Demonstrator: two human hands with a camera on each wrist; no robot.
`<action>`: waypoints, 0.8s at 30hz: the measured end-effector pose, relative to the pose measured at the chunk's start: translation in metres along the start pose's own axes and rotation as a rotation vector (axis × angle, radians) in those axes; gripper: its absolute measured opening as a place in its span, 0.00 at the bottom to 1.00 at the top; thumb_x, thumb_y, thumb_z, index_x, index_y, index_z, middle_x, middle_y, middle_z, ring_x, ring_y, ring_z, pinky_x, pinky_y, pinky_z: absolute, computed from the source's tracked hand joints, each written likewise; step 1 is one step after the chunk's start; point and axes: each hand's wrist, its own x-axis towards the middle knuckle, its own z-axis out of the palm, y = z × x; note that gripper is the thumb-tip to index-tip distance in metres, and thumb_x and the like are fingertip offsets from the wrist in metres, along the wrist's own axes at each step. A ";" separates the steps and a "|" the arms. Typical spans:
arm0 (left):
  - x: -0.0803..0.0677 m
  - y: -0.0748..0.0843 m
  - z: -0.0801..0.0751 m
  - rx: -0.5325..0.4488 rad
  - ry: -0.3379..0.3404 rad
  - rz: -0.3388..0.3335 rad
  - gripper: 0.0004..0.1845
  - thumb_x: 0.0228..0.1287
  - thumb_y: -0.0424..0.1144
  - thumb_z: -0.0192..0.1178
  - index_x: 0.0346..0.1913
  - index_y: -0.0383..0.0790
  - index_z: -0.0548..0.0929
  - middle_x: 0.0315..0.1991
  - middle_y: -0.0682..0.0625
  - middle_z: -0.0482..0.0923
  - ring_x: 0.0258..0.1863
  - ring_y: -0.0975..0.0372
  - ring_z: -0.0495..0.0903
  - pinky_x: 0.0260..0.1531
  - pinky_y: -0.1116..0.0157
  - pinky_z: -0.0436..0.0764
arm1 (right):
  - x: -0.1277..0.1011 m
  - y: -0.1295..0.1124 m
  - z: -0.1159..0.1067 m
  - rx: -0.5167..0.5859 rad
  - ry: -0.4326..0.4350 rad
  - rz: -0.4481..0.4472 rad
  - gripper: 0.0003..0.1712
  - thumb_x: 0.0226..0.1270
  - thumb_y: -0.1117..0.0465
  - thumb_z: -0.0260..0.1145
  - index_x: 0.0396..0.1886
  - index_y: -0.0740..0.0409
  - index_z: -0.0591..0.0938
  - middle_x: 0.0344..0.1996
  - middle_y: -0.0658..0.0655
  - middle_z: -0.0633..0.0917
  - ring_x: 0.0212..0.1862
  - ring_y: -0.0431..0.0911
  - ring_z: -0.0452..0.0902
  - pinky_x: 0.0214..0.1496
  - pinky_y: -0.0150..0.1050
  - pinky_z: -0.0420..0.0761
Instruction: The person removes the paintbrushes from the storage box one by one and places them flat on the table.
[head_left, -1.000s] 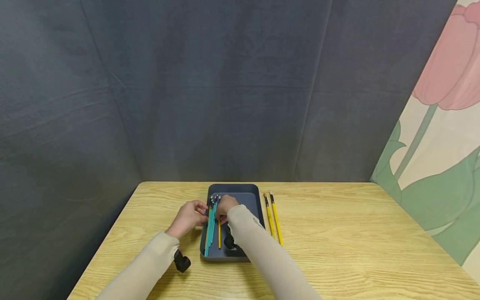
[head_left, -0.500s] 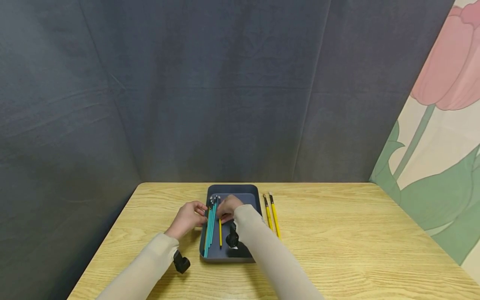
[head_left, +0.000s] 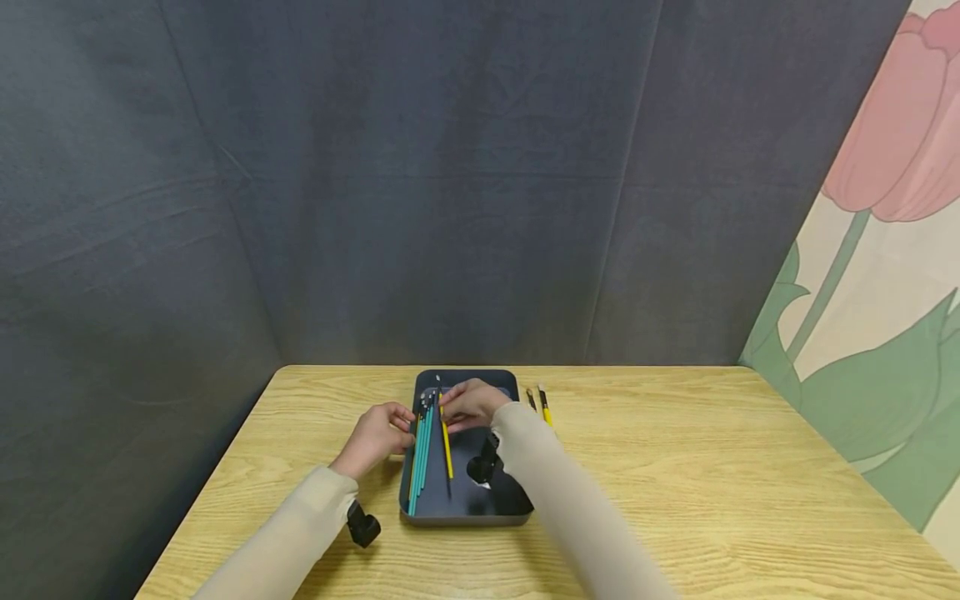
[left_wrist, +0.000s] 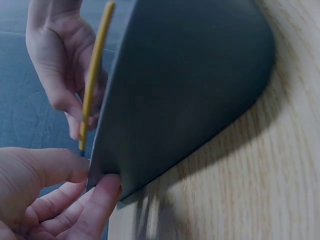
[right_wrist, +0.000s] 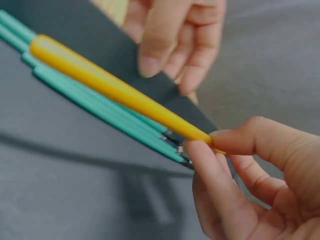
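My right hand pinches a yellow paintbrush between thumb and fingertips, close to its dark ferrule end. In the right wrist view the yellow handle slants over several teal paintbrushes. These teal brushes lie side by side along the left side of a dark grey tray, bristles at the far end. My left hand holds the tray's left wall, thumb and fingers on either side of the rim, as the left wrist view shows. A thin yellowish brush lies against that wall.
Two yellow paintbrushes lie on the wooden table right of the tray, partly hidden by my right sleeve. Dark cloth hangs behind the table. A tulip-patterned panel stands at the right.
My right hand has moved up and slightly right, lifting the yellow paintbrush from the tray floor. The left hand keeps its place on the tray wall.
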 end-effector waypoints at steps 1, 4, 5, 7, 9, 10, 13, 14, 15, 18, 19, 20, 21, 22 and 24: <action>0.000 0.000 0.000 -0.001 0.000 -0.001 0.17 0.48 0.21 0.65 0.45 0.30 0.81 0.36 0.42 0.78 0.29 0.59 0.80 0.27 0.64 0.86 | -0.001 -0.001 -0.003 0.002 -0.006 -0.003 0.20 0.59 0.75 0.64 0.53 0.70 0.78 0.31 0.58 0.83 0.29 0.44 0.80 0.46 0.44 0.86; 0.000 0.000 0.000 -0.007 0.001 0.000 0.17 0.48 0.21 0.65 0.44 0.30 0.81 0.36 0.42 0.78 0.29 0.59 0.80 0.27 0.64 0.86 | -0.007 -0.004 -0.013 0.013 -0.027 -0.012 0.21 0.61 0.73 0.63 0.56 0.70 0.77 0.35 0.59 0.83 0.32 0.44 0.81 0.53 0.48 0.83; 0.000 -0.001 0.000 -0.009 0.002 0.001 0.17 0.48 0.21 0.65 0.44 0.30 0.81 0.36 0.42 0.78 0.29 0.59 0.80 0.27 0.64 0.86 | -0.009 -0.005 -0.017 0.021 -0.037 -0.015 0.22 0.61 0.73 0.63 0.57 0.70 0.76 0.35 0.59 0.83 0.32 0.44 0.81 0.55 0.49 0.82; 0.000 -0.001 0.000 -0.017 0.003 0.005 0.17 0.48 0.21 0.65 0.44 0.30 0.81 0.35 0.42 0.77 0.28 0.59 0.79 0.27 0.64 0.86 | -0.013 -0.007 -0.025 0.040 -0.050 -0.029 0.22 0.62 0.74 0.61 0.58 0.70 0.75 0.35 0.59 0.82 0.33 0.44 0.81 0.58 0.51 0.80; 0.000 -0.002 0.000 -0.016 0.003 0.010 0.16 0.48 0.21 0.65 0.44 0.30 0.81 0.35 0.42 0.77 0.28 0.59 0.79 0.27 0.64 0.86 | -0.018 -0.008 -0.034 0.057 -0.055 -0.045 0.22 0.63 0.74 0.61 0.57 0.70 0.74 0.34 0.58 0.81 0.33 0.44 0.81 0.59 0.51 0.78; 0.000 -0.002 0.000 -0.016 0.003 0.011 0.16 0.48 0.21 0.65 0.44 0.30 0.81 0.35 0.42 0.77 0.28 0.59 0.79 0.27 0.64 0.86 | -0.020 -0.007 -0.039 0.063 -0.057 -0.058 0.21 0.63 0.74 0.60 0.57 0.70 0.74 0.34 0.58 0.81 0.32 0.44 0.81 0.58 0.51 0.79; 0.000 -0.002 0.000 -0.017 0.003 0.012 0.16 0.49 0.21 0.65 0.44 0.30 0.81 0.35 0.43 0.76 0.28 0.59 0.79 0.28 0.64 0.86 | -0.026 -0.006 -0.053 0.077 -0.054 -0.084 0.18 0.64 0.74 0.59 0.55 0.69 0.75 0.33 0.57 0.81 0.31 0.43 0.82 0.53 0.47 0.83; 0.000 -0.002 0.000 -0.016 0.003 0.014 0.16 0.49 0.21 0.65 0.44 0.30 0.81 0.35 0.43 0.76 0.28 0.59 0.79 0.28 0.64 0.86 | -0.028 -0.005 -0.058 0.081 -0.056 -0.093 0.18 0.64 0.75 0.59 0.54 0.69 0.75 0.33 0.57 0.80 0.32 0.43 0.82 0.51 0.45 0.84; 0.000 -0.002 0.000 -0.018 0.003 0.014 0.16 0.49 0.21 0.65 0.44 0.30 0.81 0.34 0.43 0.76 0.28 0.59 0.79 0.28 0.64 0.86 | -0.030 -0.004 -0.063 0.085 -0.058 -0.104 0.17 0.64 0.75 0.59 0.54 0.69 0.75 0.33 0.57 0.80 0.32 0.43 0.82 0.49 0.44 0.85; 0.000 -0.002 0.001 -0.026 0.002 0.013 0.16 0.49 0.20 0.65 0.44 0.29 0.81 0.34 0.44 0.76 0.28 0.59 0.78 0.28 0.64 0.86 | -0.037 -0.001 -0.079 0.074 -0.063 -0.134 0.17 0.65 0.75 0.58 0.54 0.69 0.74 0.35 0.57 0.80 0.34 0.43 0.82 0.46 0.41 0.86; 0.000 -0.002 0.001 -0.026 0.002 0.013 0.16 0.49 0.20 0.64 0.44 0.29 0.81 0.34 0.44 0.76 0.28 0.59 0.78 0.28 0.63 0.86 | -0.040 0.000 -0.084 0.069 -0.062 -0.139 0.17 0.65 0.74 0.58 0.54 0.69 0.73 0.35 0.57 0.80 0.35 0.44 0.82 0.47 0.41 0.86; 0.000 -0.002 0.001 -0.025 0.002 0.013 0.16 0.49 0.20 0.64 0.44 0.29 0.80 0.34 0.44 0.76 0.28 0.59 0.78 0.28 0.63 0.86 | -0.043 0.001 -0.088 0.064 -0.057 -0.143 0.17 0.66 0.74 0.57 0.54 0.69 0.73 0.36 0.58 0.80 0.35 0.44 0.82 0.48 0.41 0.86; 0.000 -0.002 0.001 -0.025 0.001 0.010 0.16 0.49 0.20 0.64 0.44 0.29 0.80 0.34 0.44 0.76 0.29 0.59 0.78 0.28 0.63 0.86 | -0.045 0.002 -0.093 0.059 -0.053 -0.147 0.18 0.66 0.74 0.57 0.55 0.69 0.73 0.37 0.58 0.80 0.36 0.44 0.82 0.49 0.42 0.85; 0.000 -0.002 0.001 -0.022 0.000 0.009 0.16 0.49 0.20 0.64 0.44 0.30 0.80 0.35 0.44 0.76 0.29 0.59 0.78 0.28 0.63 0.86 | -0.048 0.003 -0.097 0.051 -0.050 -0.150 0.18 0.66 0.73 0.57 0.55 0.69 0.72 0.38 0.58 0.80 0.36 0.44 0.82 0.49 0.42 0.85; 0.000 -0.002 0.001 -0.015 -0.001 0.008 0.16 0.50 0.21 0.64 0.45 0.30 0.80 0.35 0.43 0.76 0.29 0.58 0.78 0.28 0.63 0.86 | -0.052 0.006 -0.106 0.048 -0.040 -0.152 0.19 0.66 0.73 0.57 0.56 0.69 0.72 0.39 0.58 0.80 0.36 0.43 0.82 0.49 0.41 0.85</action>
